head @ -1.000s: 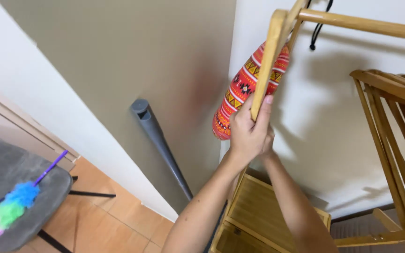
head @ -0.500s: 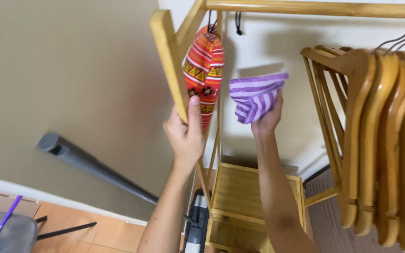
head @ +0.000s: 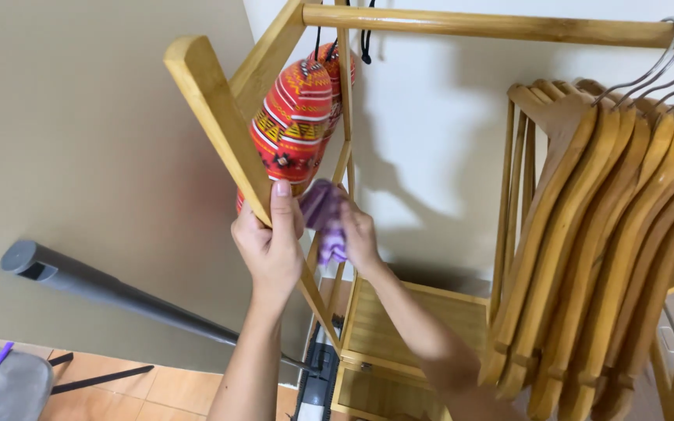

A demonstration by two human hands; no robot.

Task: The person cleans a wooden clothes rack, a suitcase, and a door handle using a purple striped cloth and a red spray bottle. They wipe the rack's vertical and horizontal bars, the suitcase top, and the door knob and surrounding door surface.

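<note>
Fingers of the left hand grip one wooden rack post; the right hand clutches one purple cloth.

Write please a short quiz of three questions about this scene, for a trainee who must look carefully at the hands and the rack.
1. True or false: the left hand grips a slanted post of the wooden rack.
2. What does the right hand hold? A) a wooden hanger B) a purple cloth C) a grey pole
3. Which thing hangs just above both hands, between the rack's side posts?

Key:
1. True.
2. B, the purple cloth, bunched against the rack's side frame.
3. The red patterned bag; the wooden hangers hang further right on the top rail.
</note>
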